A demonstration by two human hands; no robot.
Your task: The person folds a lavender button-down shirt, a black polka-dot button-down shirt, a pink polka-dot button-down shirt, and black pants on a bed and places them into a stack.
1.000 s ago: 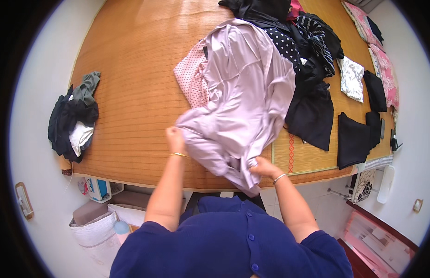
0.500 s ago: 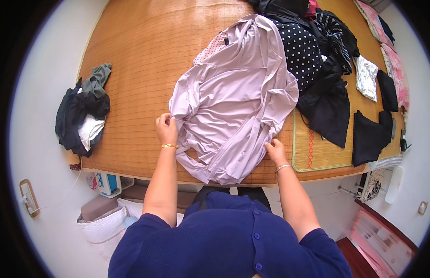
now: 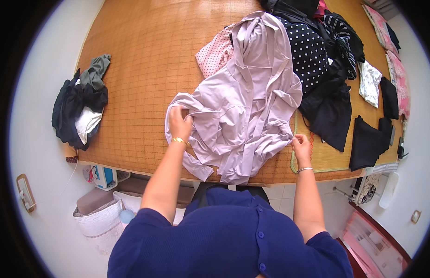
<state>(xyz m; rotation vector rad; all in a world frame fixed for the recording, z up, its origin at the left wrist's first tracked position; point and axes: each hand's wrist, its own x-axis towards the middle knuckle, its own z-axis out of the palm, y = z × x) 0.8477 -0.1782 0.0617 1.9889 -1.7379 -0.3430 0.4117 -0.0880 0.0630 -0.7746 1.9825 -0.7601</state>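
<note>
A pale lilac hooded jacket (image 3: 233,111) lies spread in front of me, its hood at the far end and its front opening running down the middle. My left hand (image 3: 180,124) is curled over the sleeve on the left side, with the cloth between thumb and fingers. At the right side, my right hand (image 3: 302,147) pinches an edge of the jacket and holds it out to the right. The lower hem lies in loose folds close to the near edge of the mat.
A pink dotted garment (image 3: 215,52) lies partly under the jacket. Black polka-dot cloth (image 3: 304,55) and other dark clothes are heaped at right, beside folded black pieces (image 3: 367,141) and a white one (image 3: 370,84). Another clothes pile (image 3: 83,104) sits at left on the brown mat (image 3: 136,92).
The jacket's front panels have shifted, and its front opening now shows. My right hand has moved right with the cloth; my left hand has moved slightly right. More of the pink garment is uncovered.
</note>
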